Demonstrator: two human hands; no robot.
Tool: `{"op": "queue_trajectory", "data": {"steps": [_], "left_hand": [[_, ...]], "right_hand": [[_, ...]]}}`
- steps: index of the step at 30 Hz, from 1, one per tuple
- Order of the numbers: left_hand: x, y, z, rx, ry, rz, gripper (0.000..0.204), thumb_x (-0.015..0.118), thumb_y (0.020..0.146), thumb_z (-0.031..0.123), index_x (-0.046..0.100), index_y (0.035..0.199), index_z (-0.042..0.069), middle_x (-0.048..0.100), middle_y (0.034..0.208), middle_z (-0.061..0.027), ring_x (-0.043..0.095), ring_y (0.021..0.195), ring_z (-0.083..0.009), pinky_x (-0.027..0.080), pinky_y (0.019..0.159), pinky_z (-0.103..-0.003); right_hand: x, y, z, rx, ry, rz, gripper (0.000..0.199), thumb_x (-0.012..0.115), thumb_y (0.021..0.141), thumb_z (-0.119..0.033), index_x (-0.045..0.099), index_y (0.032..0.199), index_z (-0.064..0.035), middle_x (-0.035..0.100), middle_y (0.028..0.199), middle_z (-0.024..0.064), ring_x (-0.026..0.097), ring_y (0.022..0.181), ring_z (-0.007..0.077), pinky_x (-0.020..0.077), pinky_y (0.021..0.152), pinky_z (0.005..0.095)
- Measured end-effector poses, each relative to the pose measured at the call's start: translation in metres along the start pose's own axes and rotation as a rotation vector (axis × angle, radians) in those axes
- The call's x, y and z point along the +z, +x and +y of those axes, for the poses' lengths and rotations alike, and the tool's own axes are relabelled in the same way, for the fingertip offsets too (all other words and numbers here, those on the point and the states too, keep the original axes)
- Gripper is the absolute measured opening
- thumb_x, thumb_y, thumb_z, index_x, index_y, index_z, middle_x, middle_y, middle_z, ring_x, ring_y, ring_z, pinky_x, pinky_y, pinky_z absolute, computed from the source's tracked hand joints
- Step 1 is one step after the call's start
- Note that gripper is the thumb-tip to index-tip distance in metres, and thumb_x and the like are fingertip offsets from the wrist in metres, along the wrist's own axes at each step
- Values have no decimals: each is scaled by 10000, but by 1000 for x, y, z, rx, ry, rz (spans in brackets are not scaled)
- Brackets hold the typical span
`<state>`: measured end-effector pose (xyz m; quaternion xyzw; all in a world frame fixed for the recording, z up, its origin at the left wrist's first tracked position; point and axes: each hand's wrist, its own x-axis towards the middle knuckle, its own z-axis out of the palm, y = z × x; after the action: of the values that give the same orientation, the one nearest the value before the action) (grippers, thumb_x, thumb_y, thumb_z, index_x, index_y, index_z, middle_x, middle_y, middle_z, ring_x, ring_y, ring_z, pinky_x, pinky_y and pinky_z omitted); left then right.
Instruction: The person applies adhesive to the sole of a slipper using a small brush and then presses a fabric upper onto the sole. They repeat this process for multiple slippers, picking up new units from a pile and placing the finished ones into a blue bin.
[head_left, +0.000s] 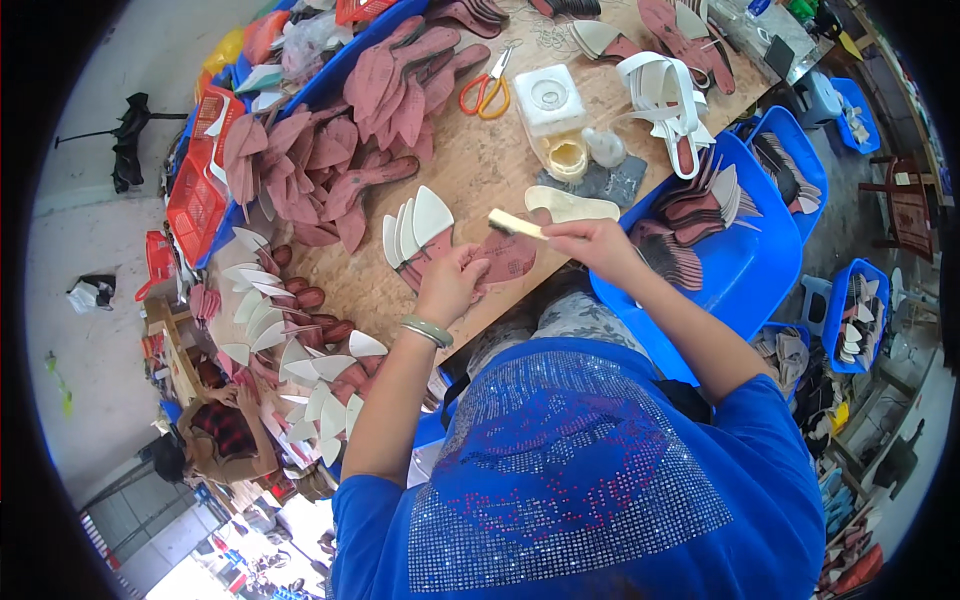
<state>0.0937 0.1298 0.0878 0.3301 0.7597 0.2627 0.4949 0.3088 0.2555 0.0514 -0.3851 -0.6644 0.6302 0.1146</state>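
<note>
My right hand [597, 248] grips a brush [520, 225] with a pale handle, its dark bristles over a reddish-brown insole [518, 258]. Curled fingers of my left hand [452, 283] close on that insole's near-left side, by the table's front edge. Just beyond my left hand lies a fan of insoles with white pointed tips [430, 215]. A cream-coloured sole piece [570, 203] rests past the brush. Behind it stands an open jar [566, 160] with yellowish contents, against a white foam block [550, 98].
Stacked reddish insoles [370, 110] cover the table's far left, near orange-handled scissors [486, 92]. White straps [665, 95] lie at the far right. A blue tub [740, 250] of shoe parts stands on my right. White-tipped pieces [290, 330] line the left; another person [225, 430] sits beyond.
</note>
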Motion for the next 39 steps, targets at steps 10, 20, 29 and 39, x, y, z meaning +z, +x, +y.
{"op": "queue_trajectory", "data": {"steps": [10,20,29,39], "left_hand": [[-2,1,-32,-190,-323,41,240,563,909,124,565,1118,6,647,846,-33,622,633,-99,486,526,-198],[28,-3,-27,-254,-899,249,288,507,933,105,478,1211,33,572,906,-56,632,717,-155,532,586,-224],[36,5,-42,-164,-871,188,284,424,976,202,517,1188,37,612,845,-91,623,704,-141,499,568,-242],[39,3,-28,397,-516,272,261,625,835,128,578,1059,3,645,1041,-102,620,1000,-188,494,868,-304]], "right_hand": [[-1,33,86,68,16,115,239,665,808,-173,703,1005,-43,669,770,16,549,642,73,452,600,238],[-8,-4,90,231,54,287,261,666,816,-181,688,1012,-9,636,709,11,516,573,73,407,530,232],[26,-18,26,323,463,169,248,626,872,-173,666,1067,-26,479,589,-78,342,439,21,218,389,206],[-20,8,48,236,821,65,400,492,949,-157,442,1313,1,351,577,-70,254,394,2,202,329,172]]}}
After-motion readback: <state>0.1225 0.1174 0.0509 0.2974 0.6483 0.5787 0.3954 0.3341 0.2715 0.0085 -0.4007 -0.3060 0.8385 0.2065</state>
